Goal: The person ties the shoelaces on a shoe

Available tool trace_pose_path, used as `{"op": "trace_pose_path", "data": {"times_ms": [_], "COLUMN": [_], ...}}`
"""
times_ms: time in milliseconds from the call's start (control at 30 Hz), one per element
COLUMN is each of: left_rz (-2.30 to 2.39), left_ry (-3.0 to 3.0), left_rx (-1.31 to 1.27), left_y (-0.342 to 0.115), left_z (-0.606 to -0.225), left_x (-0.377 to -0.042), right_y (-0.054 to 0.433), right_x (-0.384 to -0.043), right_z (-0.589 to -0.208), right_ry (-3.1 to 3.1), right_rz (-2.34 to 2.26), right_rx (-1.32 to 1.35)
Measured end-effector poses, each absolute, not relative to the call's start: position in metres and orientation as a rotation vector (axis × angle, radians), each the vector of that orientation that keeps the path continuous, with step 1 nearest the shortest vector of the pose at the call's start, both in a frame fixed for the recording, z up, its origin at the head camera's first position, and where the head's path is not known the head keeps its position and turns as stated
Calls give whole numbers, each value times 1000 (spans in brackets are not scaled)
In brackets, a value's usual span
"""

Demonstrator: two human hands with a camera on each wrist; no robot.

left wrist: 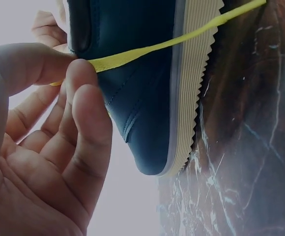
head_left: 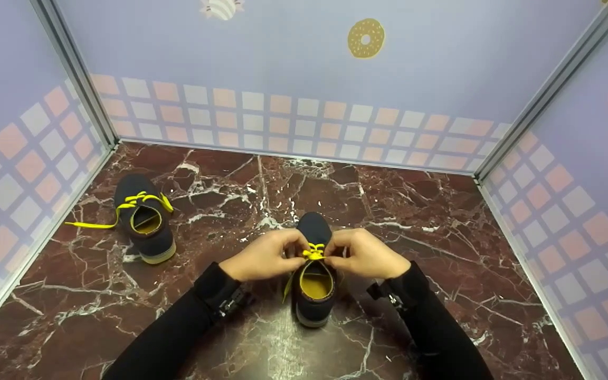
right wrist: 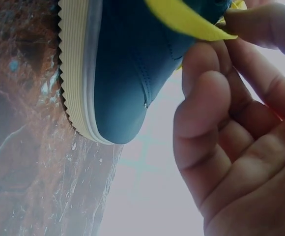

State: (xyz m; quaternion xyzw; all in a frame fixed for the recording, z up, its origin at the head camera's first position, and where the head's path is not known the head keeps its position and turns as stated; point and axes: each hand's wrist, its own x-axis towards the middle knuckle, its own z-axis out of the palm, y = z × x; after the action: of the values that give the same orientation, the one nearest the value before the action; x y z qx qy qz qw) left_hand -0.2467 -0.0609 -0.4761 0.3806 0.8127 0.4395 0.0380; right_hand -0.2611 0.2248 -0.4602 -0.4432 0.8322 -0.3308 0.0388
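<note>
A dark shoe [head_left: 314, 309] with yellow lining stands at the centre of the head view, its toe pointing away. My left hand [head_left: 269, 256] pinches its yellow shoelace [left wrist: 118, 59] between thumb and forefinger, and a loose length trails across the shoe's side in the left wrist view. From the other side my right hand [head_left: 364, 254] pinches the lace [right wrist: 191, 22] too, which forms a flat yellow band in the right wrist view. Both hands meet over the tongue, close together. The crossing of the lace between the fingertips is partly hidden.
Another dark shoe [head_left: 148, 243] with a loosely hanging yellow lace [head_left: 93, 225] stands to the left. Beneath both lies a brown marbled surface [head_left: 219, 327]. Patterned panels, including the back panel [head_left: 283, 63], enclose it at the back and sides.
</note>
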Motion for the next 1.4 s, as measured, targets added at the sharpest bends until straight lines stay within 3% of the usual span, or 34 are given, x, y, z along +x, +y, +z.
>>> {"op": "trace_pose_path", "data": {"times_ms": [367, 967, 1400], "left_rz": [1177, 885, 1032], "left_ry": [2512, 2656, 2945], "left_rx": [1020, 1027, 986], "left_y": [-69, -71, -68], "left_z": [-477, -484, -492], "left_x": [-249, -252, -257], "right_y": [224, 224, 223], "right_x": [-261, -260, -261], "right_z": [-462, -461, -462], "right_ry": [2554, 2573, 2582], "right_rz": [-1011, -972, -979], "right_rx": [-1351, -1326, -1350]}}
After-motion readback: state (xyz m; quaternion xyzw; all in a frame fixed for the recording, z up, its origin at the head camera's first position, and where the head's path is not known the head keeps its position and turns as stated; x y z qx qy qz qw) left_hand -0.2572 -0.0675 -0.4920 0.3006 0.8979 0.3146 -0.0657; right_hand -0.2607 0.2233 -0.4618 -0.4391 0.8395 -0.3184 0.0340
